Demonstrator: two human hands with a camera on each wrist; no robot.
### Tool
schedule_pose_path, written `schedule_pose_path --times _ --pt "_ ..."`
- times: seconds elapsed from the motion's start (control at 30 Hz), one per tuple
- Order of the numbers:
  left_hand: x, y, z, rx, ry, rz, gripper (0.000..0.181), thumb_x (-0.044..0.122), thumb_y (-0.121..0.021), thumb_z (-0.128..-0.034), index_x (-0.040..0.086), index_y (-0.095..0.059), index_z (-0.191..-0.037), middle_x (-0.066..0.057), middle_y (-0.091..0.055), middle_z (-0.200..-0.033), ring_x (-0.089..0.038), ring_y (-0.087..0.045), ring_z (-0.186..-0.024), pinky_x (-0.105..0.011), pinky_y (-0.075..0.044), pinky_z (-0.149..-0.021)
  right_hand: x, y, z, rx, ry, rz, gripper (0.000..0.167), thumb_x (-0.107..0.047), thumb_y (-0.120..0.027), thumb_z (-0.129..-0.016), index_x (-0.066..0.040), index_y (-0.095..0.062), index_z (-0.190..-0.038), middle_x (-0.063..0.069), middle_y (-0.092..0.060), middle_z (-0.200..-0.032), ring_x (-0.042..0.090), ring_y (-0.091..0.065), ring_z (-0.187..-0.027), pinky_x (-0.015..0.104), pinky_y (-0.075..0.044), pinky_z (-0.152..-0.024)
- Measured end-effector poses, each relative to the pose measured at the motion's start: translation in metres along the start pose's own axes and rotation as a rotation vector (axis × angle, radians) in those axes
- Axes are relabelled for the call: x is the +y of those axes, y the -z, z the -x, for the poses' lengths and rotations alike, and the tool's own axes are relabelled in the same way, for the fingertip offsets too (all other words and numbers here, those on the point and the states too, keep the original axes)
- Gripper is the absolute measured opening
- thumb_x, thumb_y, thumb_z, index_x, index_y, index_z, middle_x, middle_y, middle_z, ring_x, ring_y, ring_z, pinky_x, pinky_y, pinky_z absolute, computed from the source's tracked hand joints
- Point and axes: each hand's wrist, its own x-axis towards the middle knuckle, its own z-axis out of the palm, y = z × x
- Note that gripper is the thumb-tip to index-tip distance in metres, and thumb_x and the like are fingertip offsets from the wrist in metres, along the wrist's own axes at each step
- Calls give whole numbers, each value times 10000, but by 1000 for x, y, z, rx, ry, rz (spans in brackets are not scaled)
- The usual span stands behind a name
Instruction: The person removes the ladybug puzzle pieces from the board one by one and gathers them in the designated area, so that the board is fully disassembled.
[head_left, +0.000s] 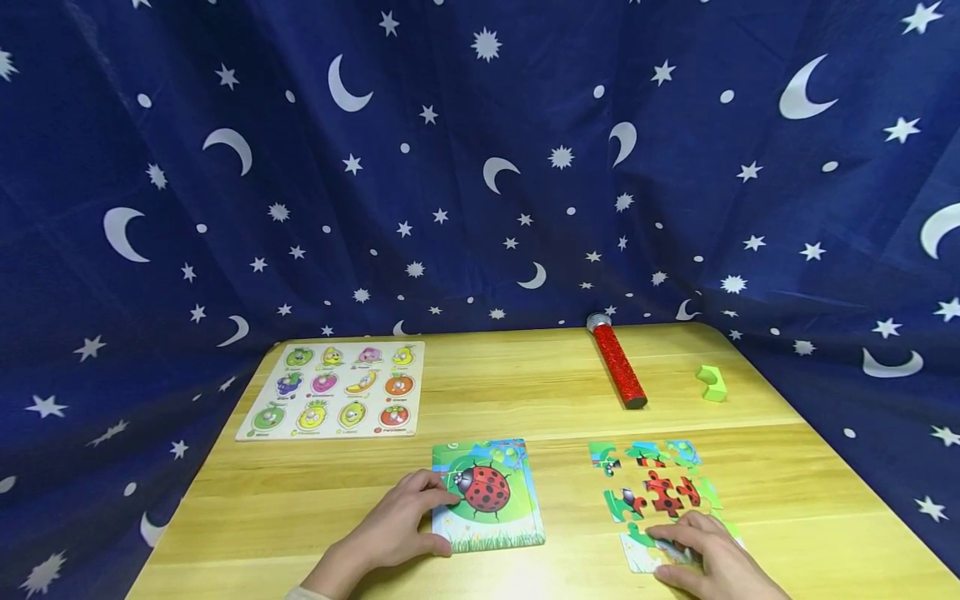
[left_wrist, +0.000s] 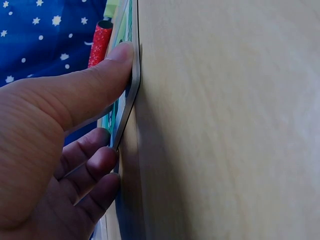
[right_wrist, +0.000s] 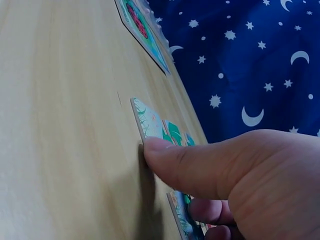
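A square ladybug picture board lies flat at the middle of the table. At its lower left corner is my left hand, its thumb along the front edge and fingers on the left side, holding the board. In the left wrist view the thumb rests against the board's thin edge. To the right lie loose ladybug puzzle pieces, spaced slightly apart. My right hand bends over their front row, pinching a puzzle piece between thumb and fingers. That hand partly hides the front right pieces.
A wooden fruit puzzle board lies at the back left. Behind the loose pieces is a red glittery toy microphone, with a green notched block to its right. A blue star-and-moon cloth hangs behind the table.
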Motion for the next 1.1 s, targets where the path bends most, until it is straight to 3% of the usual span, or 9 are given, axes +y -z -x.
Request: schedule_pose_path --times 0.13,0.2,0.33,0.67,0.83,1.1 --pt "0 1 0 -5 5 4 571 488 -799 -731 235 -680 -1228 62 -548 -1206 -166 -508 -1142 -420 -447 -1007 -3 3 -2 -34 -40 3 445 -464 -735 -825 -189 -691 -1172 -117 -511 -963 -61 -364 -841 189 -366 -668" --pt "0 1 0 -7 10 8 569 488 -800 -731 237 -680 -1227 65 -546 -1204 -166 -508 -1140 -420 -447 -1003 -7 5 -5 -9 -50 33 442 -481 -737 -817 -208 -695 -1162 -113 -537 -992 -47 -408 -871 206 -412 -695" --pt "0 2 0 -3 19 14 566 477 -807 -726 235 -682 -1223 68 -546 -1197 -168 -508 -1135 -423 -446 -1000 -16 5 -14 111 -74 83 389 -475 -760 -796 -265 -717 -1120 -132 -562 -1000 -14 -457 -896 247 -455 -740" --pt "0 3 0 -10 30 20 569 484 -805 -728 233 -685 -1224 68 -543 -1207 -161 -502 -1137 -412 -446 -1005 -23 -8 -39 349 6 97 282 -258 -831 -753 -215 -781 -1027 -212 -495 -839 -35 -369 -793 204 -341 -642" --pt "1 4 -1 -5 32 27 554 462 -816 -726 239 -686 -1217 75 -541 -1203 -165 -501 -1139 -415 -443 -1007 -19 -7 -56 365 72 107 238 -222 -837 -734 -196 -787 -965 -215 -429 -785 -19 -336 -774 197 -289 -630" --pt "2 1 -1 -7 32 20 547 451 -821 -727 242 -690 -1216 84 -543 -1194 -148 -501 -1135 -401 -442 -1004 -16 -12 -56 376 77 97 252 -217 -850 -712 -187 -784 -953 -211 -440 -771 -20 -337 -739 181 -283 -600"
